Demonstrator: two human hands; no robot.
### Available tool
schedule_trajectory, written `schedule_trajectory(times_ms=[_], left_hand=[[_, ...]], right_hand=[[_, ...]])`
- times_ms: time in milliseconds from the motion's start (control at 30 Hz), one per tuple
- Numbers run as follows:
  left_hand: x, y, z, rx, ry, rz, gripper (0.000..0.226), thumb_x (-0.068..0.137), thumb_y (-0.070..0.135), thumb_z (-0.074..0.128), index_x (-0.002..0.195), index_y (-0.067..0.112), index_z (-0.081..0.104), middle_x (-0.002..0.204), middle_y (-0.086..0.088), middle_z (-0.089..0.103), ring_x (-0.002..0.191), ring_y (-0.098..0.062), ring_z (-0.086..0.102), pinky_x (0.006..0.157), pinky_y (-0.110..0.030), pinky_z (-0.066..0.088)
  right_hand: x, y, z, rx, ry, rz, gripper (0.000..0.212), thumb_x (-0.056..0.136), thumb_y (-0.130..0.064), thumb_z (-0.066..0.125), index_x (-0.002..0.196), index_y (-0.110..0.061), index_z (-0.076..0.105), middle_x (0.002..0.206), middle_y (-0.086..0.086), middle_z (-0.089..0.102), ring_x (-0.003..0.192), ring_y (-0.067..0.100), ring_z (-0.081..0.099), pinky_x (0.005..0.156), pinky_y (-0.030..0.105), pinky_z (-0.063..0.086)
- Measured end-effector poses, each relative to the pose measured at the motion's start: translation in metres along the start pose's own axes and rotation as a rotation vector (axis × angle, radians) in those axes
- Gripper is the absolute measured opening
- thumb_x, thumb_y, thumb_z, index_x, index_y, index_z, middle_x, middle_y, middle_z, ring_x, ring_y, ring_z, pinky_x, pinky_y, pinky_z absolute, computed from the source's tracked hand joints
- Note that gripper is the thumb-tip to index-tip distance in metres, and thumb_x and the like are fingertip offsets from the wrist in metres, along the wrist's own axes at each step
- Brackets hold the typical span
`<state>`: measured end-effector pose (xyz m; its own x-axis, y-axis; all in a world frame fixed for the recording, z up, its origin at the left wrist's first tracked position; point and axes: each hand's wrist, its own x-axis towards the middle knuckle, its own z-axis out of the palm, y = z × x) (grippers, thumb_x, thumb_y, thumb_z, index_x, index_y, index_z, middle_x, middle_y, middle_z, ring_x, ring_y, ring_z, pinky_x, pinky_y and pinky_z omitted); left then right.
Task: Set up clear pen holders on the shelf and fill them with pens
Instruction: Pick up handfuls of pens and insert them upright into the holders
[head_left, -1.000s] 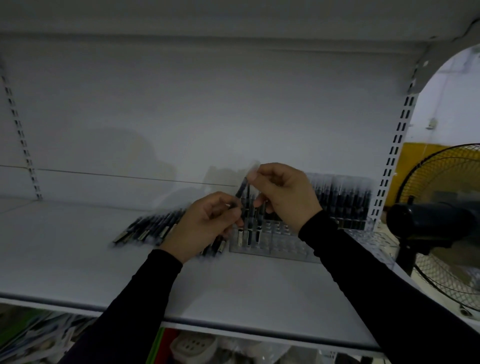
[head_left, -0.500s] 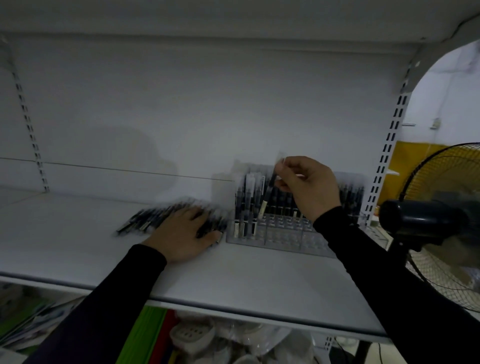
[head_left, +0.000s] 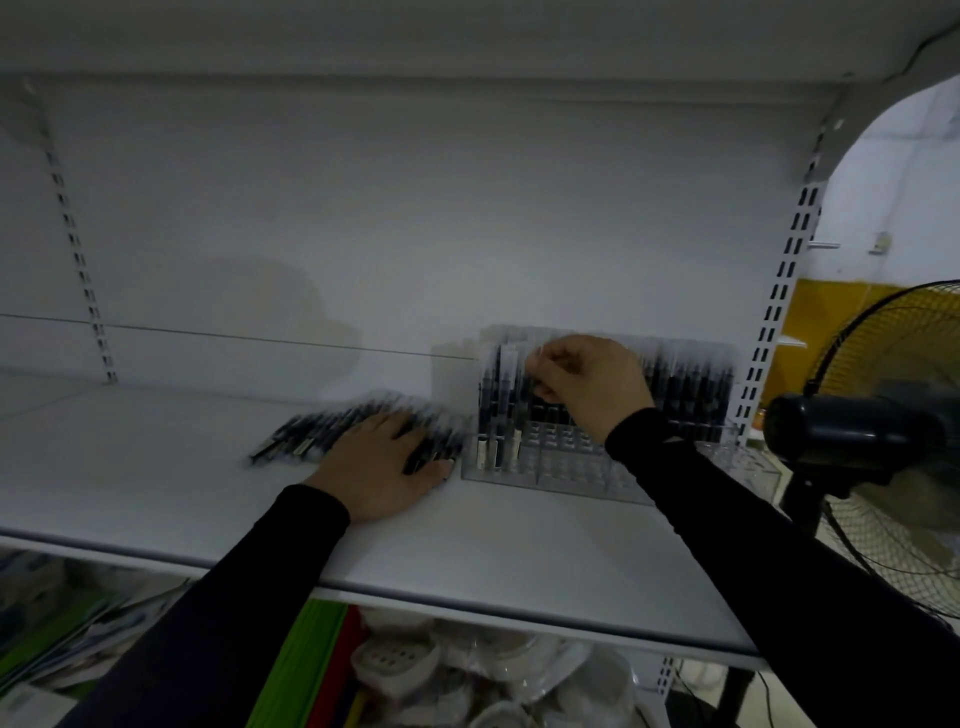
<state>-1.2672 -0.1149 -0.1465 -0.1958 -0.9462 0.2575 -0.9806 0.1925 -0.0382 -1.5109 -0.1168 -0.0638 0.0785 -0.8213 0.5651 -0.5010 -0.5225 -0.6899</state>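
A clear pen holder (head_left: 566, 470) stands on the white shelf (head_left: 156, 478) at the right, with several dark pens upright in its back and left slots. My right hand (head_left: 587, 384) is over the holder and pinches the top of a pen (head_left: 531, 387) standing among the others. A loose row of dark pens (head_left: 311, 434) lies flat on the shelf to the left of the holder. My left hand (head_left: 387, 465) rests flat on that row, fingers spread over the pens. The picture is blurred.
A second clear holder (head_left: 753, 467) sits at the shelf's right end. A black and yellow standing fan (head_left: 852, 431) is close to the right of the shelf. Below the shelf are white plastic items (head_left: 467, 670) and green folders (head_left: 296, 670).
My left hand dropped from the raised pens onto the loose row on the shelf. My right hand carried a pen right and down into the holder's upright pens.
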Motion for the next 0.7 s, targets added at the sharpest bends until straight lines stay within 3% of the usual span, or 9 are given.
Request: schedule_trajectory(times_ms=[100,333,400,500,567,700], left_hand=[[0.002,-0.003,0.003,-0.005,-0.009,-0.007,0.11,0.067,0.086,-0.001,0.146,0.022,0.04,0.159,-0.007,0.026,0.145,-0.026,0.024,0.119,-0.039,0.018],[0.003,-0.003,0.005,-0.017,0.038,0.007,0.101,0.071,0.082,0.005,0.142,0.024,0.046,0.156,-0.006,0.033,0.142,-0.026,0.029,0.118,-0.037,0.021],[0.002,-0.003,0.005,-0.028,0.03,0.0,0.102,0.071,0.082,0.005,0.144,0.023,0.044,0.156,-0.006,0.032,0.143,-0.025,0.028,0.119,-0.036,0.02],[0.001,-0.001,0.0,-0.066,0.059,0.009,0.098,0.073,0.08,0.011,0.138,0.018,0.051,0.148,-0.008,0.043,0.137,-0.026,0.037,0.115,-0.035,0.026],[0.001,-0.004,-0.005,-0.098,0.106,0.026,0.09,0.076,0.076,0.013,0.122,0.014,0.059,0.131,-0.01,0.055,0.124,-0.028,0.048,0.106,-0.034,0.035],[-0.005,-0.03,-0.021,-0.166,0.134,-0.018,0.08,0.08,0.07,0.02,0.112,0.01,0.063,0.113,-0.015,0.063,0.109,-0.033,0.057,0.093,-0.036,0.044]], right_hand=[[-0.006,0.008,0.005,-0.06,-0.056,0.025,0.022,0.091,-0.028,0.063,0.082,-0.01,0.07,0.074,0.003,0.072,0.065,0.006,0.069,0.069,0.019,0.057],[-0.008,0.007,0.004,-0.221,-0.082,0.002,0.027,0.092,-0.039,0.06,0.087,-0.015,0.072,0.074,-0.002,0.072,0.07,0.007,0.067,0.068,0.011,0.051],[-0.01,0.006,0.001,-0.29,-0.028,-0.012,0.029,0.091,-0.043,0.06,0.087,-0.017,0.072,0.075,-0.005,0.07,0.073,0.008,0.065,0.073,0.014,0.05],[-0.02,-0.001,-0.001,-0.253,0.155,-0.111,0.027,0.091,-0.039,0.06,0.082,-0.015,0.069,0.068,-0.007,0.064,0.064,0.005,0.059,0.062,0.001,0.041],[-0.028,-0.012,0.005,-0.188,0.167,-0.219,0.023,0.091,-0.035,0.061,0.081,-0.016,0.069,0.066,-0.011,0.062,0.061,0.002,0.057,0.062,0.003,0.042],[-0.037,-0.032,0.041,-0.174,-0.07,-0.351,0.02,0.091,-0.032,0.062,0.089,-0.014,0.07,0.079,-0.005,0.066,0.07,0.008,0.061,0.071,0.018,0.048]])
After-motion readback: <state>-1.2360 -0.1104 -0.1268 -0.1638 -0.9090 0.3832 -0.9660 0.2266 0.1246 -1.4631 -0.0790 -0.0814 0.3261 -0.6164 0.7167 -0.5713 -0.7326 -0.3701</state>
